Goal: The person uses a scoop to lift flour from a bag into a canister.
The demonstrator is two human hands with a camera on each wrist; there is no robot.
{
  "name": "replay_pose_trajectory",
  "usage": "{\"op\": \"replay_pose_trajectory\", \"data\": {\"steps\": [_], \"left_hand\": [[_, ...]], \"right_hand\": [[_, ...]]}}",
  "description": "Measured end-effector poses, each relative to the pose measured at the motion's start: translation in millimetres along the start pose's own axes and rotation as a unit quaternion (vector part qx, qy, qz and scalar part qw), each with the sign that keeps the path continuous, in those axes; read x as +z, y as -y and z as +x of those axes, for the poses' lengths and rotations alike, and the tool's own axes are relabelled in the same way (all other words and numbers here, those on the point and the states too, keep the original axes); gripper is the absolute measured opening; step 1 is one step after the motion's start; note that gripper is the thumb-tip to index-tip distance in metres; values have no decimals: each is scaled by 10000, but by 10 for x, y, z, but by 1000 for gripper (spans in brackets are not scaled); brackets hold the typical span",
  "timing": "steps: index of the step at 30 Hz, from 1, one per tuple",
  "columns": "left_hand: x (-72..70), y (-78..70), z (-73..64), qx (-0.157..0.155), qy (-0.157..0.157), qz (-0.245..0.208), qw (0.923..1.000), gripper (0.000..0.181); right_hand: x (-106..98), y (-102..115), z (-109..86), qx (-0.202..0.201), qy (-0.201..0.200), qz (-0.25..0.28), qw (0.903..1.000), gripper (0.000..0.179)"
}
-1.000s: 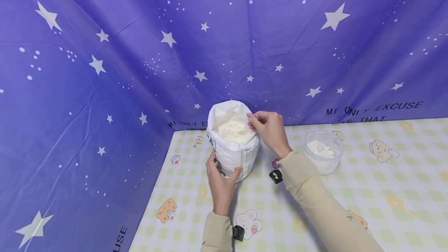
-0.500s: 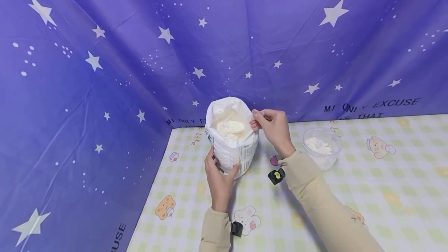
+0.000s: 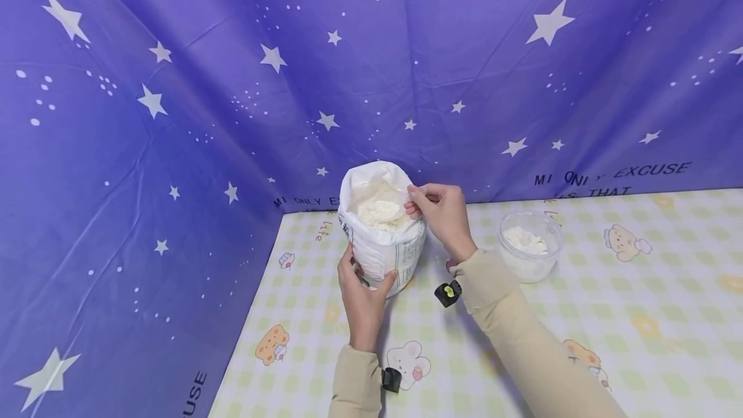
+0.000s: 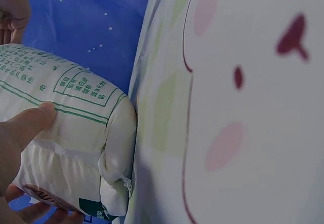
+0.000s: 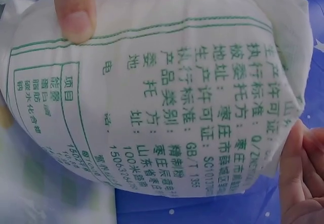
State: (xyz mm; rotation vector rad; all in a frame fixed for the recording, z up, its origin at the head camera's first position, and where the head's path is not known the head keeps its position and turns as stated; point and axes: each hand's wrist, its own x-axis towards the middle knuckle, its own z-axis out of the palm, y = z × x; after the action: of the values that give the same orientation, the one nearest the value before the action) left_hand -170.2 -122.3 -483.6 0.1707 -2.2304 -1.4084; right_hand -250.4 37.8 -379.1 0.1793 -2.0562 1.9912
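Observation:
A white flour sack [image 3: 377,253] with green print stands upright and open on the table, its rim rolled outward. Pale flour [image 3: 371,213] shows inside its mouth. My left hand [image 3: 364,298] grips the sack low on its near side; the left wrist view shows the thumb on the printed face and fingers beneath. At the right rim, my right hand [image 3: 445,215] pinches the thin handle of a small whitish spoon [image 3: 387,209], whose bowl lies at the flour. In the right wrist view, the sack's printed side [image 5: 167,102] hides the spoon.
A clear round plastic tub [image 3: 531,263] partly filled with flour stands right of the sack, beyond my right wrist. The checked tablecloth [image 3: 464,366] with cartoon prints covers the table. A purple star-patterned curtain [image 3: 360,69] hangs close behind the sack and along the left.
My right hand shifts slightly right, then back left toward the sack's mouth. The spoon's bowl comes into sight at the flour. My left hand keeps its grip on the sack.

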Motion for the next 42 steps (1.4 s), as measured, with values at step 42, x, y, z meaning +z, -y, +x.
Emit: {"op": "replay_pose_trajectory", "data": {"steps": [42], "left_hand": [[-14, -12, -35, 174, -12, -32, 9998, 96]], "right_hand": [[-631, -86, -137, 1428, 124, 2495, 9577, 24]]}}
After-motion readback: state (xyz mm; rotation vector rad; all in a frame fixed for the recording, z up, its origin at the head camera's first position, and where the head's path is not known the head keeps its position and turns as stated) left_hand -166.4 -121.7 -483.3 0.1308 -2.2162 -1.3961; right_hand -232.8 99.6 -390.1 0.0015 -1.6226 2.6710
